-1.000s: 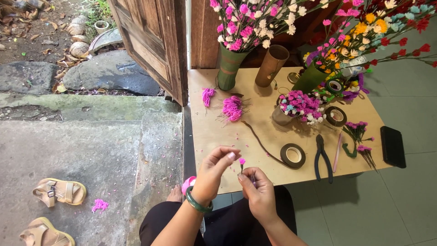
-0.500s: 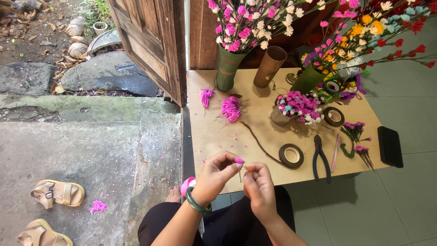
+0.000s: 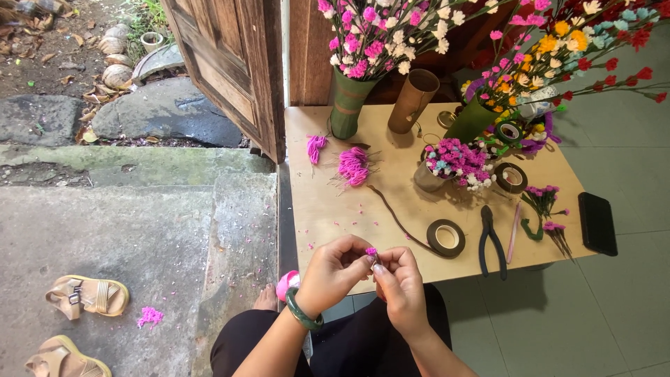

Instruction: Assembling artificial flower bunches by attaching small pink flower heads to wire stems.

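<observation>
My left hand (image 3: 335, 271), with a green bangle on the wrist, and my right hand (image 3: 400, 281) meet at the near edge of a low wooden table (image 3: 321, 202). Between their fingertips they pinch a tiny pink paper flower (image 3: 371, 252). A roll of brown floral tape (image 3: 446, 238) lies just beyond my right hand, with a brown strip trailing toward a pink flower bunch (image 3: 354, 165). Black pliers (image 3: 490, 239) lie to the right of the tape.
Green vases (image 3: 347, 105) with paper flowers and a brown tube (image 3: 413, 100) stand at the table's back. A black phone (image 3: 597, 223) lies at the right edge. A wooden door (image 3: 230, 63) stands open on the left; sandals (image 3: 87, 296) rest on the concrete step.
Both hands have drawn closer together, and the small pink flower has sunk between the fingertips. The table items have not moved.
</observation>
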